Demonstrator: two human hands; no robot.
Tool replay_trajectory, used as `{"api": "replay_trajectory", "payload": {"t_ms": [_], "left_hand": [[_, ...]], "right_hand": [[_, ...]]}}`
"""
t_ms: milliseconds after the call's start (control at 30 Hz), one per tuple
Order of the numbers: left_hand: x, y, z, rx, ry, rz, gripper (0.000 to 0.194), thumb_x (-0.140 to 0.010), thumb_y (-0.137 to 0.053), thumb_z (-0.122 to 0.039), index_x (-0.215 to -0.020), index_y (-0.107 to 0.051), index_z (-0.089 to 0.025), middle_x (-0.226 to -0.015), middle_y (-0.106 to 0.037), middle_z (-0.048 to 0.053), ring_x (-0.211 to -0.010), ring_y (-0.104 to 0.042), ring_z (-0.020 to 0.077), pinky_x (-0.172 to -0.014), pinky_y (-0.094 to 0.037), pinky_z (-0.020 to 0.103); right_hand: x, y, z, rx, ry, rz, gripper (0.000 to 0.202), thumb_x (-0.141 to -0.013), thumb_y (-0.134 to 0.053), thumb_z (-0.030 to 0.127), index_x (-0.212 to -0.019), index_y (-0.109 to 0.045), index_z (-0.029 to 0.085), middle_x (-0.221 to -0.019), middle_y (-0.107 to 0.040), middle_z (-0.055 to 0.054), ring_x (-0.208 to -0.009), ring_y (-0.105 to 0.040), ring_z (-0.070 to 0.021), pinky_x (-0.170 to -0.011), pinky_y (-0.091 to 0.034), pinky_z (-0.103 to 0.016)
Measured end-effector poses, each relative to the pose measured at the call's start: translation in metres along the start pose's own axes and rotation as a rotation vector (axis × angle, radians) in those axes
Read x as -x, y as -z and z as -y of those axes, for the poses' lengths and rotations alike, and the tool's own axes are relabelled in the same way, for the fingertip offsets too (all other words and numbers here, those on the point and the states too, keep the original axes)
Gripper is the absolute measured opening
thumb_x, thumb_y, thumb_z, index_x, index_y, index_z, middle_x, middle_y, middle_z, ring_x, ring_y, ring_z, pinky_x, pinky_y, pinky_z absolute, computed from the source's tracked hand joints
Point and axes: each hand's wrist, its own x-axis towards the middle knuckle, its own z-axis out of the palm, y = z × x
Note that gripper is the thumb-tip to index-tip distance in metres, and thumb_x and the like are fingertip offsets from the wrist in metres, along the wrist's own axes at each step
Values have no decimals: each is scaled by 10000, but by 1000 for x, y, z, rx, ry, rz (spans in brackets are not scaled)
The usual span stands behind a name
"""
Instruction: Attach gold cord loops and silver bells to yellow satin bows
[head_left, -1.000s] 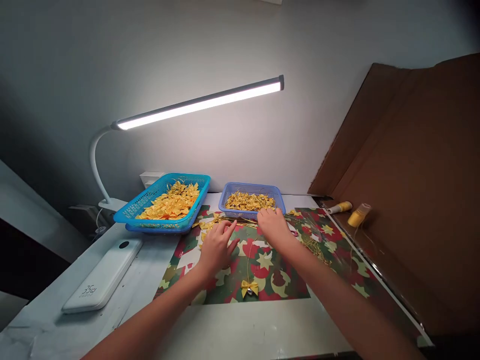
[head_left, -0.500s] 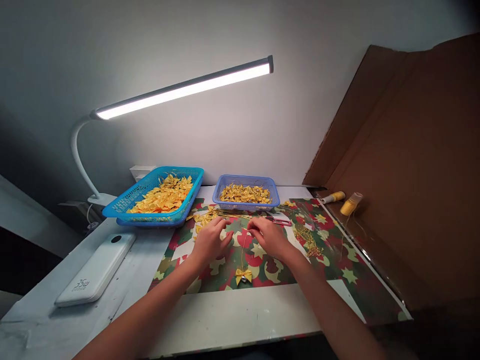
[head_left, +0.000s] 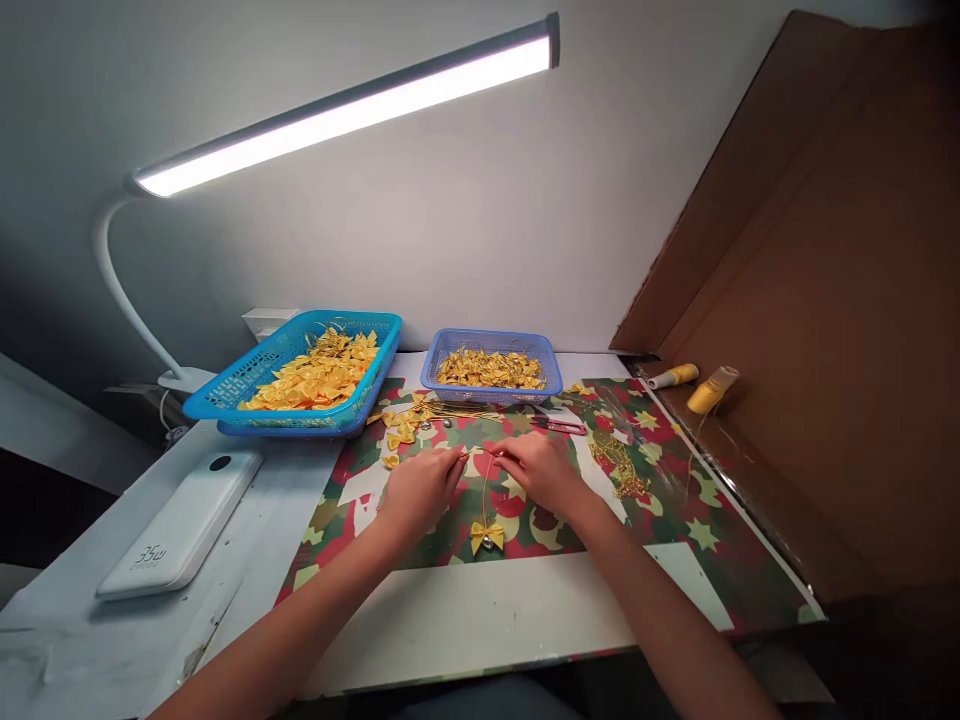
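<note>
My left hand (head_left: pixel 421 490) and my right hand (head_left: pixel 543 470) face each other above the patterned sheet, a small gap between their fingertips. Both are closed in a pinch on a thin gold cord (head_left: pixel 485 492), its short upper stretch spanning the gap. From there the cord runs down toward me to a yellow ribbon bow (head_left: pixel 478 538) with a small silver bell (head_left: pixel 487 543) at its middle, lying on the sheet. Just beyond my left hand are several loose yellow bows (head_left: pixel 401 433) and a bundle of gold cords (head_left: pixel 457 409). Small snips with a pinkish-red handle (head_left: pixel 562 427) lie beyond my right hand.
A blue basket (head_left: pixel 352 408) of yellow bows stands back left, a purple-blue basket (head_left: pixel 491 394) of bows back centre. A lamp (head_left: pixel 345 110) arches overhead. On the left lies a white power bank (head_left: pixel 180 525). Right are tangled gold cord (head_left: pixel 619 465), thread spools (head_left: pixel 709 392) and cardboard (head_left: pixel 787 300).
My left hand's spread fingers have closed in a pinch on the cord by my right fingertips. My right hand keeps its pinch. The camera view has tilted down and shifted slightly.
</note>
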Motion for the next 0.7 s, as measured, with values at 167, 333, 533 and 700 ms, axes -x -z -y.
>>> {"api": "replay_trajectory", "payload": {"t_ms": [167,333,533,700], "left_hand": [[5,5,-5,44,52,12,340,-929,-427,-326,-686,-626,-197,-639,-635,58,-570,-606,227,-488,-284,258],[2,8,-2,247,77,-37,338,-921,-414,-312,-715,-657,-197,-606,-613,22,-566,-575,189,-501,-338,257],[1,-5,-5,585,176,-155,397,-936,-412,-390,-999,-720,-146,-639,-685,25,-562,-622,162,-483,-448,232],[9,-14,-13,746,253,-255,356,-902,-514,-395,-1055,-712,-142,-814,-756,68,-709,-703,184,-575,-538,243]], "right_hand": [[-3,-4,-3,64,-35,19,199,-916,-510,143,-853,-698,166,-844,-711,-85,-834,-627,-195,-871,-379,-339],[0,-5,7,-82,-123,-152,189,-872,-557,156,-812,-734,185,-940,-691,-93,-950,-599,-219,-860,-422,-337],[4,-27,24,-499,-346,-389,136,-798,-621,228,-794,-747,177,-759,-722,-54,-688,-655,-182,-638,-515,-293],[4,-46,30,-886,-490,-484,224,-715,-709,369,-796,-722,161,-717,-733,-48,-657,-688,-185,-640,-562,-311]]}}
